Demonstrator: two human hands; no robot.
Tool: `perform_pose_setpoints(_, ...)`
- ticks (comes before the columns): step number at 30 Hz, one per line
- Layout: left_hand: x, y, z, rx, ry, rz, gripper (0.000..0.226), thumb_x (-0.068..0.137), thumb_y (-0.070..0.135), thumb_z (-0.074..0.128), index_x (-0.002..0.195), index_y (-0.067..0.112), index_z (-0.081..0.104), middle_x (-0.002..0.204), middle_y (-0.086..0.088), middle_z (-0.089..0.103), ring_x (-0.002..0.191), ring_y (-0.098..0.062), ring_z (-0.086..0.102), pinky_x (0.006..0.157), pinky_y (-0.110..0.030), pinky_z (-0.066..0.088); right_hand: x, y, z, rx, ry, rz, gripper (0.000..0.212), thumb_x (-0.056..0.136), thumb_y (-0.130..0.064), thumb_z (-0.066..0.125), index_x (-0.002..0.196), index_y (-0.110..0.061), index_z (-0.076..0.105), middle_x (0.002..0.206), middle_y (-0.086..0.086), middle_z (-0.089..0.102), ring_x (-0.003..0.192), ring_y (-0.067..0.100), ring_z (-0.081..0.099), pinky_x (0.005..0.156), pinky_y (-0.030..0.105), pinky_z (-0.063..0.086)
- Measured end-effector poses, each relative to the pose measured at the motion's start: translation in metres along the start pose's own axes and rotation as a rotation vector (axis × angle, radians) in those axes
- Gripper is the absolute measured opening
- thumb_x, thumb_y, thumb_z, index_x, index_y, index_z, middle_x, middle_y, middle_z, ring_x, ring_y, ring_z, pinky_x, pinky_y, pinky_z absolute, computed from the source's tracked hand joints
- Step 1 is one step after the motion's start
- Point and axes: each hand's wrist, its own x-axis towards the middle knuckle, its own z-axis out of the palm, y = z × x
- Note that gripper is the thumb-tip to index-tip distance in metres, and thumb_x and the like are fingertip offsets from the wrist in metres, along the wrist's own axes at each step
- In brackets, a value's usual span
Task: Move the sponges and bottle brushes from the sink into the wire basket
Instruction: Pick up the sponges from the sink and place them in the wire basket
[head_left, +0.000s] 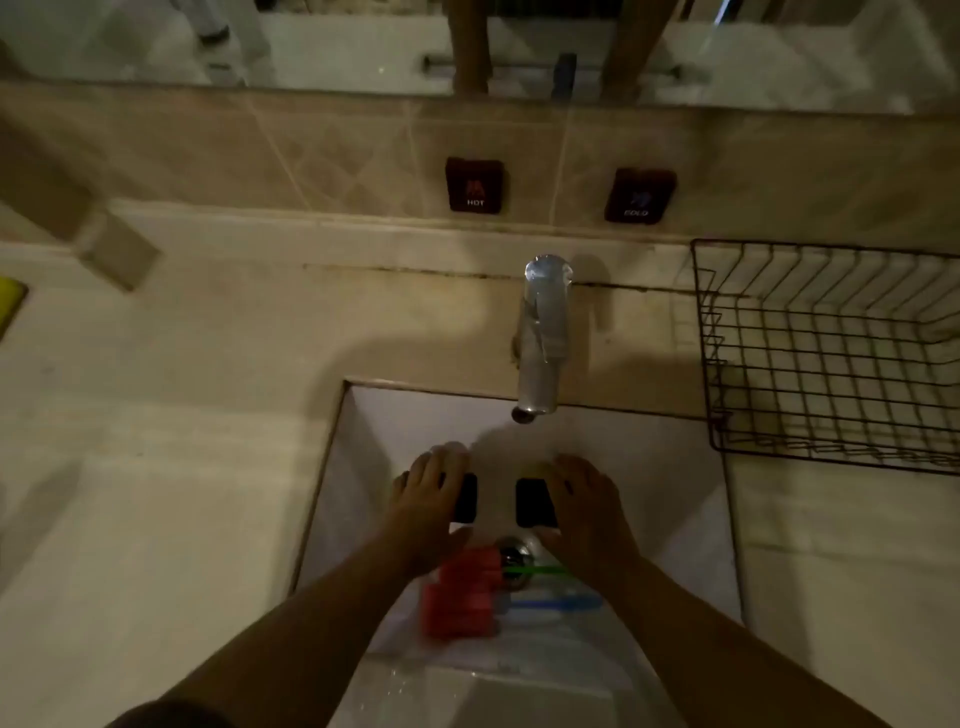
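Both my hands are down in the white sink (685, 467). My left hand (431, 499) lies over a dark sponge (465, 499), fingers curled around it. My right hand (582, 506) covers a second dark sponge (532, 501) the same way. Nearer to me, red bottle brush heads (460, 597) lie by the metal drain (514, 553), with a green handle (535, 570) and a blue handle (556, 604) pointing right. The dark wire basket (831, 353) stands on the counter at the right, with nothing in it.
A chrome tap (543, 332) juts over the sink's far edge. Two dark HOT (474, 184) and COLD (639, 195) plates sit on the tiled wall. A yellow object (8, 306) shows at the far left of the beige counter (182, 415).
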Motion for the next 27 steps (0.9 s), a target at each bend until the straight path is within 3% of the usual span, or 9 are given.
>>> perform_pose_setpoints(5, 0.015, -0.007, 0.035, 0.161, -0.123, -0.049, 0.101, 0.082, 0.048, 0.066, 0.157, 0.023, 0.002, 0.162, -0.007, 0.012, 0.148, -0.033, 0.011, 0.112, -0.069, 0.018, 0.018, 0.010, 0.028, -0.097, 0.046, -0.069, 0.084, 0.063, -0.040, 0.082, 0.134, -0.010, 0.049, 0.127, 0.014, 0.056, 0.116, 0.038, 0.052, 0.095, 0.052, 0.042)
perform_pose_setpoints(9, 0.022, -0.010, 0.046, 0.200, -0.123, -0.092, 0.093, 0.084, 0.049, 0.064, 0.155, 0.022, 0.010, 0.161, -0.003, 0.018, 0.147, -0.030, 0.015, 0.105, -0.074, 0.024, 0.023, 0.018, 0.052, -0.157, 0.165, -0.046, 0.047, 0.076, -0.016, 0.070, 0.121, -0.011, 0.057, 0.111, 0.014, 0.059, 0.101, 0.037, 0.055, 0.085, 0.048, 0.045)
perform_pose_setpoints(12, 0.022, -0.015, 0.044, 0.171, -0.171, -0.101, 0.103, 0.079, 0.053, 0.068, 0.155, 0.025, 0.004, 0.162, 0.002, 0.012, 0.146, -0.028, 0.013, 0.105, -0.070, 0.029, 0.024, 0.017, 0.055, -0.170, 0.159, -0.058, 0.040, 0.076, -0.013, 0.069, 0.114, -0.009, 0.060, 0.106, 0.015, 0.062, 0.097, 0.037, 0.057, 0.081, 0.047, 0.046)
perform_pose_setpoints(15, 0.017, -0.017, 0.038, 0.172, -0.135, -0.118, 0.099, 0.080, 0.051, 0.068, 0.154, 0.026, 0.007, 0.160, 0.000, 0.015, 0.139, -0.030, 0.025, 0.101, -0.057, 0.039, 0.024, 0.016, 0.042, -0.131, 0.089, -0.045, 0.047, 0.071, -0.016, 0.075, 0.115, -0.009, 0.061, 0.108, 0.015, 0.062, 0.099, 0.037, 0.058, 0.082, 0.046, 0.048)
perform_pose_setpoints(19, 0.009, -0.015, 0.018, 0.131, -0.019, -0.110, 0.084, 0.081, 0.051, 0.068, 0.147, 0.026, 0.025, 0.150, -0.001, 0.034, 0.131, -0.027, 0.036, 0.096, -0.050, 0.044, 0.014, 0.012, 0.017, -0.052, 0.028, -0.036, 0.065, 0.074, -0.026, 0.076, 0.132, -0.009, 0.051, 0.125, 0.015, 0.057, 0.113, 0.038, 0.053, 0.091, 0.049, 0.044)
perform_pose_setpoints(23, -0.009, -0.003, -0.011, 0.082, 0.084, -0.023, 0.077, 0.078, 0.054, 0.068, 0.142, 0.025, 0.037, 0.138, -0.004, 0.046, 0.123, -0.029, 0.042, 0.089, -0.047, 0.045, -0.008, -0.002, -0.018, -0.037, 0.106, -0.045, 0.078, 0.075, -0.033, 0.079, 0.141, -0.008, 0.044, 0.132, 0.018, 0.055, 0.116, 0.040, 0.053, 0.100, 0.052, 0.040)
perform_pose_setpoints(27, -0.033, 0.014, -0.050, 0.086, 0.190, 0.102, 0.077, 0.079, 0.061, 0.054, 0.144, 0.026, 0.031, 0.133, -0.005, 0.046, 0.114, -0.028, 0.045, 0.087, -0.044, 0.045, -0.038, -0.028, -0.064, -0.071, 0.224, -0.079, 0.086, 0.071, -0.043, 0.081, 0.141, -0.012, 0.042, 0.129, 0.015, 0.057, 0.111, 0.034, 0.055, 0.092, 0.047, 0.047)
